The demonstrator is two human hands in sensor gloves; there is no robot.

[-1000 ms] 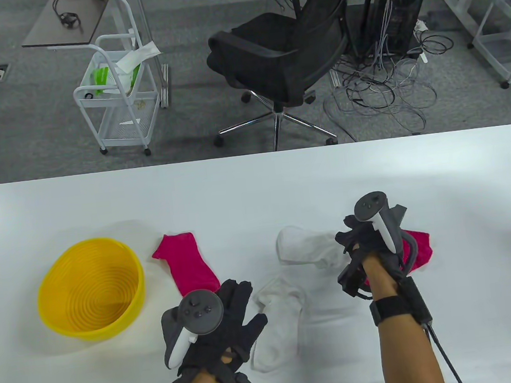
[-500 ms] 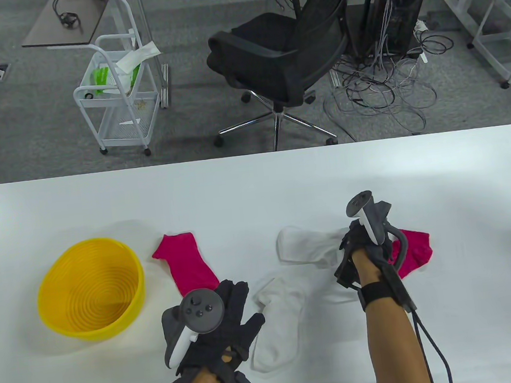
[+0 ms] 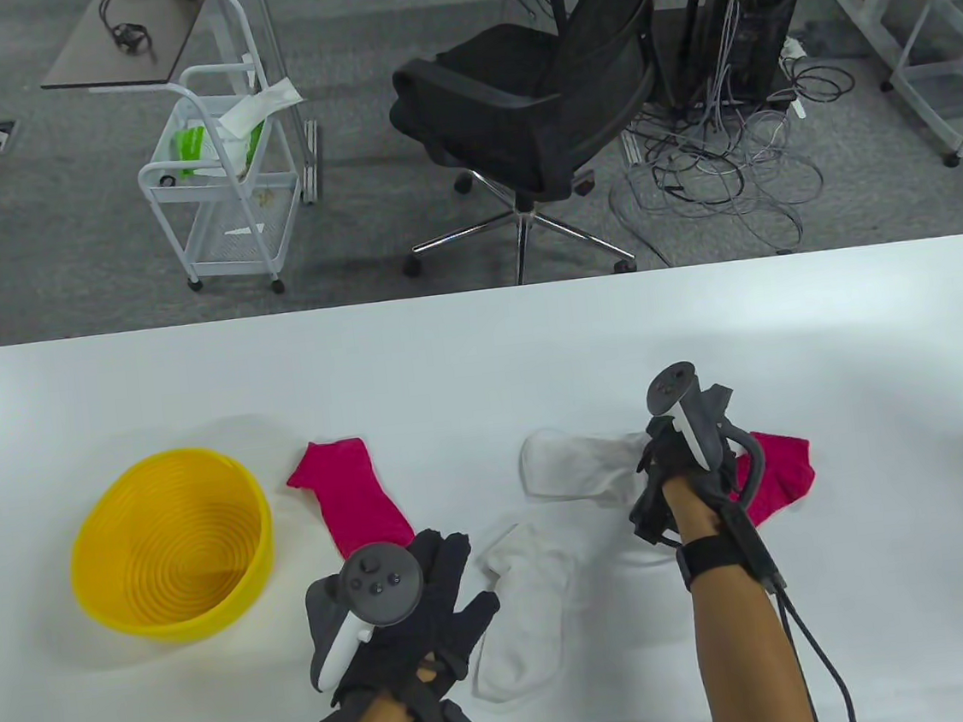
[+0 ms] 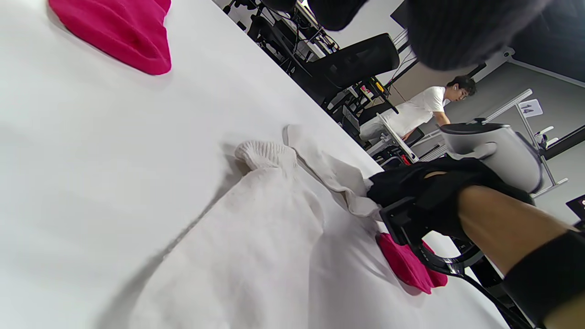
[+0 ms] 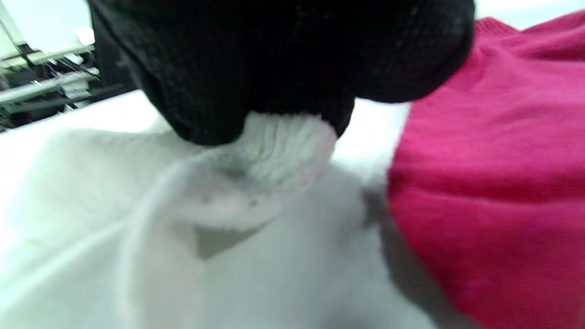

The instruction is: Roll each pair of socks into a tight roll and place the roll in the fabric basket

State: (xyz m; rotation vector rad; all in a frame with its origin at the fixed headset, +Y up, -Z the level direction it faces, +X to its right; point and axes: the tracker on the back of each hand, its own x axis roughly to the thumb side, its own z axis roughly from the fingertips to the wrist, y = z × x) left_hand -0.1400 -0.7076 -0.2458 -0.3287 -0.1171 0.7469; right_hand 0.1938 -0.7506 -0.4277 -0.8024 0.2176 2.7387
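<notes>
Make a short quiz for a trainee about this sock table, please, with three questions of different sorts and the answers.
1. True or false: a sock roll already lies in the yellow basket.
2. How many socks lie on the table?
3. What does the right hand pinch? A) the far white sock B) the pink sock beside it C) the basket rim

Key:
1. False; the basket holds nothing.
2. Four: two pink, two white.
3. A; the right wrist view shows its ribbed cuff between the fingertips.
</notes>
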